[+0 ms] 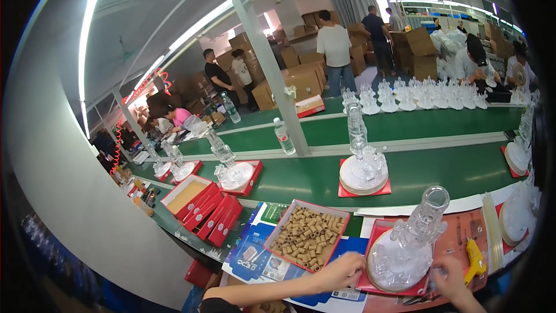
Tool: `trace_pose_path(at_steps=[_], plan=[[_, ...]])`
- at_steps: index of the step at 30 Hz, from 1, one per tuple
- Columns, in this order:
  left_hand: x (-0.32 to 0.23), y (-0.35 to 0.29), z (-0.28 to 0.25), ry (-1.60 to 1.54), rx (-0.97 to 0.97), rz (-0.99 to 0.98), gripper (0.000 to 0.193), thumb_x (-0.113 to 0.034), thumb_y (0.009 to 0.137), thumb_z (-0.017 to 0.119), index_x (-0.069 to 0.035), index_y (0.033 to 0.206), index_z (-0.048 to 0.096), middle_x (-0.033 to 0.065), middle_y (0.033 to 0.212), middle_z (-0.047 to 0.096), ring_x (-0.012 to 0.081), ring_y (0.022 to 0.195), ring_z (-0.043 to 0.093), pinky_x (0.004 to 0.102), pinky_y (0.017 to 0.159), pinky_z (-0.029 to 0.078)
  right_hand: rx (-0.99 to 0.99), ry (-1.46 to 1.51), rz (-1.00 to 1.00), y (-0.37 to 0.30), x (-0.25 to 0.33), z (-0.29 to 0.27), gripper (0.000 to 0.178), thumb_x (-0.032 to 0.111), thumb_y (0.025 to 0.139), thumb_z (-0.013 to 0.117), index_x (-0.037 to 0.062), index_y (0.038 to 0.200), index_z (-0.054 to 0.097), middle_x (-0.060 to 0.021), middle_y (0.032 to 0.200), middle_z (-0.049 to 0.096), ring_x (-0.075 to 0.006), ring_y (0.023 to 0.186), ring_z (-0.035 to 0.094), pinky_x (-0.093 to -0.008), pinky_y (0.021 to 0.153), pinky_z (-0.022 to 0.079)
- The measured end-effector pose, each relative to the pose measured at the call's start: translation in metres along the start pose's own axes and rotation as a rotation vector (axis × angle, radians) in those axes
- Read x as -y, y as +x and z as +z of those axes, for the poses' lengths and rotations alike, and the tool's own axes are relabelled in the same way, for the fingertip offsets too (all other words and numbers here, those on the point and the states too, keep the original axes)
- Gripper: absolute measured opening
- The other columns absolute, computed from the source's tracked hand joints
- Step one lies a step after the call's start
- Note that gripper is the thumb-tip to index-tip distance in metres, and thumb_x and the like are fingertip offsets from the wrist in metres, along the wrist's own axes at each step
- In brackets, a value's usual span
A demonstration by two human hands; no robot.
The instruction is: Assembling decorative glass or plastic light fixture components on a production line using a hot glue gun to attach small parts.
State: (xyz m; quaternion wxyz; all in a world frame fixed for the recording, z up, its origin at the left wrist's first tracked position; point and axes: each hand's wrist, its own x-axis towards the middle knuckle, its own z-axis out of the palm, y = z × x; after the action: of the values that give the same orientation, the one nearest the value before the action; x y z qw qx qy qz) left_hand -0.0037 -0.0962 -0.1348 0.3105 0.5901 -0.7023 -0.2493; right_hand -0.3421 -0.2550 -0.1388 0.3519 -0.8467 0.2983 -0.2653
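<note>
A clear, tower-shaped ornament (421, 220) stands on a round white base (399, 258) in a shallow red tray (370, 237) right in front of me. At the tray's left edge, my left hand (346, 269) is closed, with its fingertips on the rim. My right hand (450, 278) is curled at the opposite edge, its fingers partly hidden and a little blurred. A yellow glue gun (475, 261) lies just beyond my right hand. Left of the ornament, an open box (347, 220) holds many short brown cardboard tubes (307, 235).
Red box lids (211, 214) are stacked at the left. More ornaments on red trays, one (364, 174) straight ahead, stand along the green belt (289, 177). Water bottles (284, 136) stand near a metal post (272, 69). Several people work beyond, among cartons (304, 81).
</note>
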Motion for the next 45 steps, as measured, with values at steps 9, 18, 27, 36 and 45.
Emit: trace_pose_path(at_steps=[9, 18, 27, 36, 45], plan=[[-0.007, -0.028, 0.075, 0.935, 0.062, 0.155, 0.041, -0.013, 0.079, 0.052, 0.011, 0.113, 0.054, 0.0210, 0.115, 0.057, 0.0292, 0.111, 0.053, 0.0324, 0.088, 0.046, 0.248, -0.666, -0.326, -0.010, 0.038, 0.036, 0.028, 0.015, 0.058, 0.070, 0.0025, 0.079, 0.057, -0.0179, 0.091, 0.061, -0.0444, 0.114, 0.047, -0.0567, 0.090, 0.040], [-0.009, -0.026, 0.070, 0.557, 0.262, 0.105, 0.028, -0.010, 0.077, 0.055, 0.005, 0.100, 0.054, 0.0149, 0.089, 0.057, 0.0261, 0.087, 0.062, 0.0332, 0.067, 0.054, 0.514, -0.216, 0.218, -0.002, 0.057, 0.004, 0.024, 0.014, 0.070, 0.068, 0.0027, 0.090, 0.062, -0.0158, 0.089, 0.063, -0.0386, 0.110, 0.052, -0.0422, 0.086, 0.045], [-0.005, -0.022, 0.089, 0.552, 0.038, 0.138, 0.021, -0.008, 0.079, 0.053, 0.002, 0.098, 0.053, 0.0136, 0.099, 0.056, 0.0275, 0.087, 0.062, 0.0344, 0.068, 0.054, -0.364, 0.358, -0.146, 0.097, 0.103, -0.016, 0.061, 0.008, 0.069, 0.069, -0.0023, 0.125, 0.050, -0.0174, 0.120, 0.056, -0.0265, 0.116, 0.052, -0.0389, 0.100, 0.040], [0.011, -0.087, 0.106, -0.553, -0.524, -0.255, 0.039, -0.011, 0.095, 0.052, 0.000, 0.132, 0.045, 0.0138, 0.127, 0.054, 0.0254, 0.119, 0.053, 0.0361, 0.094, 0.048, -0.007, 0.054, -0.247, 0.115, 0.150, -0.008, 0.048, 0.014, 0.060, 0.082, 0.0010, 0.100, 0.059, -0.0070, 0.090, 0.062, -0.0186, 0.086, 0.061, -0.0326, 0.079, 0.050], [0.010, -0.113, 0.123, -1.198, -0.652, -0.342, 0.044, -0.026, 0.103, 0.040, 0.001, 0.138, 0.039, 0.0157, 0.138, 0.046, 0.0272, 0.129, 0.045, 0.0408, 0.108, 0.037, 0.019, 0.344, -0.213, 0.035, 0.155, -0.012, 0.067, 0.026, 0.061, 0.088, 0.0016, 0.110, 0.049, -0.0091, 0.097, 0.058, -0.0175, 0.086, 0.061, -0.0325, 0.075, 0.052]])
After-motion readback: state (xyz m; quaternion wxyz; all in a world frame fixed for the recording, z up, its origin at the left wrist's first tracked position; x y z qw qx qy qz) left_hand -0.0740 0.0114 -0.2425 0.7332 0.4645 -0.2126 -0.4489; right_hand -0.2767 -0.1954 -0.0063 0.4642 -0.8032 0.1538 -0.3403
